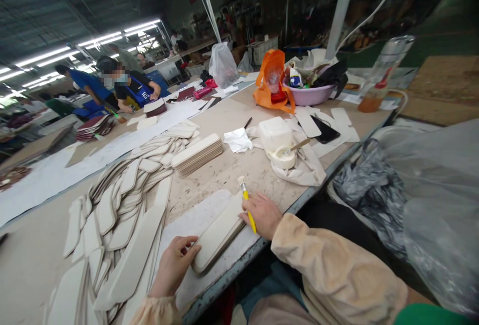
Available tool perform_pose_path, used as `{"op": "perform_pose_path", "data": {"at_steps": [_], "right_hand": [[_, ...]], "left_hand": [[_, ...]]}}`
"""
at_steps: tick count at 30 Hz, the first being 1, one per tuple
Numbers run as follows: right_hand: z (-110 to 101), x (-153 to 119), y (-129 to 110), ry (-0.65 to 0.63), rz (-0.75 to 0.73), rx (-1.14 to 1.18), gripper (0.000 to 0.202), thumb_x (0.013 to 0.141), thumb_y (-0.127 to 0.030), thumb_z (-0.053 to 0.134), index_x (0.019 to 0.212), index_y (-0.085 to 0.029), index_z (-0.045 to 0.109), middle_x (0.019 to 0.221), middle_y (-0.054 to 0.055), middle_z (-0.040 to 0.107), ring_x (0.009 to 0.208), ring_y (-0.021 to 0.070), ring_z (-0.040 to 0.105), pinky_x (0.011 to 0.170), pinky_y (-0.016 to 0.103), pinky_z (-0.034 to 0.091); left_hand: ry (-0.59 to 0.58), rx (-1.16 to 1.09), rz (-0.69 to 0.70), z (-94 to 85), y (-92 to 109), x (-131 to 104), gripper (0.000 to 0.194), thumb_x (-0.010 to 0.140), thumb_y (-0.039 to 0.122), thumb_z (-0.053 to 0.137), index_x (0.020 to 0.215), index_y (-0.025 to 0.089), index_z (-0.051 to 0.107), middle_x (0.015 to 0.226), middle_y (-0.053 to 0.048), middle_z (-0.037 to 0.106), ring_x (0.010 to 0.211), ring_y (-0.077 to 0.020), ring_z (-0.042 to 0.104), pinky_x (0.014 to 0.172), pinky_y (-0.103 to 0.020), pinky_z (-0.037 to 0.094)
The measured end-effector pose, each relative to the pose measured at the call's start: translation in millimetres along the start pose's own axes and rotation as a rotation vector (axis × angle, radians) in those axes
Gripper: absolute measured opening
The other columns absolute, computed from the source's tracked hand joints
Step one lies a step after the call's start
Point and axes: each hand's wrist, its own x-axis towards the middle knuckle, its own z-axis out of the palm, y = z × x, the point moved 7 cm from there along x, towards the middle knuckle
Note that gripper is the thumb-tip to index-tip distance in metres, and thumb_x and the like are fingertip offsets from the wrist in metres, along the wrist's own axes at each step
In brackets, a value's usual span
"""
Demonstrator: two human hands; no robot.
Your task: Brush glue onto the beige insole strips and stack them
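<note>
My right hand [263,214] grips a yellow-handled brush [249,211], its pale bristles pointing away from me, and rests at the far end of a stack of long cream pieces [219,235]. At the near left end of that stack is my left hand [177,262], thumb and fingers curved apart, fingertips at the stack's edge. The stack lies on a white sheet [183,220] along the table's front edge. Beyond it stands a neat stack of cream strips [198,154], and many loose cream pieces [123,215] overlap to the left.
A clear tub [275,134], tape roll [282,156], black phone [326,130] and crumpled tissue [238,139] lie ahead. Farther back are an orange bag [271,78], a purple basin [310,94] and a bottle [385,73]. A person in a blue apron [140,90] works across the table.
</note>
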Motion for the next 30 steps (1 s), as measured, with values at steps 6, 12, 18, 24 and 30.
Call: {"op": "perform_pose_path", "data": {"at_steps": [6,12,18,24,30], "right_hand": [[-3,8,38,0.051,0.271,0.085,0.016,0.085,-0.032,0.062,0.091,-0.020,0.053,0.089,0.008,0.064,0.087,0.0242,0.060,0.076,0.035,0.048],[1,7,41,0.091,0.282,0.157,0.014,0.082,-0.027,0.061,0.090,-0.022,0.050,0.088,0.007,0.064,0.087,0.0242,0.061,0.075,0.036,0.048],[-10,9,35,0.279,0.251,0.461,0.020,0.080,-0.025,0.059,0.090,-0.025,0.042,0.105,0.007,0.065,0.095,0.0214,0.063,0.081,0.036,0.049],[-14,29,24,0.327,0.291,0.928,0.035,0.076,-0.031,0.067,0.093,-0.026,0.036,0.108,0.001,0.062,0.072,0.0126,0.059,0.066,0.028,0.050],[-25,42,17,0.353,0.317,1.280,0.042,0.071,-0.033,0.072,0.091,-0.026,0.036,0.094,-0.004,0.058,0.070,0.0103,0.056,0.065,0.026,0.047]], "left_hand": [[0.007,0.003,0.015,-1.6,4,-3,0.037,0.073,0.051,0.058,0.089,0.021,0.072,0.082,-0.003,0.063,0.068,-0.0188,0.060,0.070,-0.036,0.050],[-0.005,-0.027,-0.004,1.0,6,-4,0.037,0.074,0.050,0.057,0.091,0.021,0.071,0.086,-0.005,0.062,0.072,-0.0194,0.062,0.070,-0.036,0.052],[0.008,-0.058,-0.006,0.2,5,-7,0.034,0.074,0.045,0.059,0.096,0.021,0.069,0.101,-0.007,0.063,0.085,-0.0218,0.063,0.080,-0.040,0.053],[-0.033,-0.308,-0.013,-7.6,25,4,0.056,0.072,0.045,0.064,0.121,0.017,0.058,0.123,-0.012,0.062,0.114,-0.0261,0.058,0.096,-0.042,0.047],[-0.225,-0.489,0.035,-0.5,81,16,0.038,0.074,0.048,0.063,0.094,0.016,0.066,0.092,-0.007,0.071,0.084,-0.0207,0.064,0.076,-0.032,0.050]]}}
